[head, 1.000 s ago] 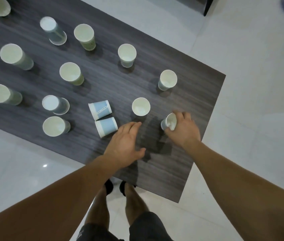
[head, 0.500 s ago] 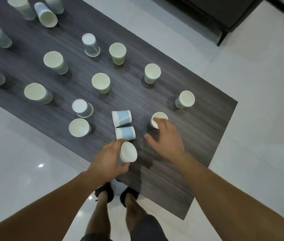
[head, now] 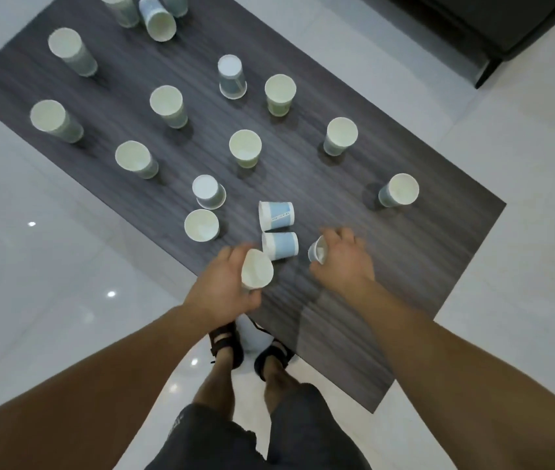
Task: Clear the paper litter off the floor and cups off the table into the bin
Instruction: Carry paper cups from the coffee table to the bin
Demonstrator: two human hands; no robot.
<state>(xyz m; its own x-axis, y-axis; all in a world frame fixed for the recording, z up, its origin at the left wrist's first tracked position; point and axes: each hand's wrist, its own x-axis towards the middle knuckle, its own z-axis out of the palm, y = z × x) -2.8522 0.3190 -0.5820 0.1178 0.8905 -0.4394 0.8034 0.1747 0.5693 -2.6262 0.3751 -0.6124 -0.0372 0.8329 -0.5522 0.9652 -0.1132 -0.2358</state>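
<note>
The tipped paper cup (head: 257, 274) sits in the left hand (head: 222, 288) with its open mouth turned up toward the camera. The fingers (head: 235, 254) curl round its wall from the 10 o'clock side and the thumb closes under the rim at 6 o'clock, so it is gripped clear of the bench (head: 405, 266). At its 3 o'clock, the right hand (head: 344, 262) grips a blue-walled paper cup (head: 316, 254). That cup pokes out at the hand's 9 o'clock, showing only the rim and a slice of the inside. Whether its base touches the bench cannot be told.

Between the two hands, at 1 o'clock of the tipped cup, a light blue cup (head: 281, 245) lies on its side. Just beyond it at 12 o'clock lies a second fallen blue cup (head: 276, 215) with a row of small dark print along its wall, too small to read.

At 9 o'clock of that pair stands an upright cup (head: 201, 224), with an upturned cup (head: 209, 191) just beside it at 12 o'clock. More cups stand spread over the dark wood-grain top. One (head: 399, 189) is at 2 o'clock of the right hand, and at the far 11 o'clock end another cup (head: 157, 18) lies with its mouth toward the camera.

Below the bench edge at 6 o'clock are dark sandals (head: 227, 347) on pale glossy floor tiles (head: 32, 266).
</note>
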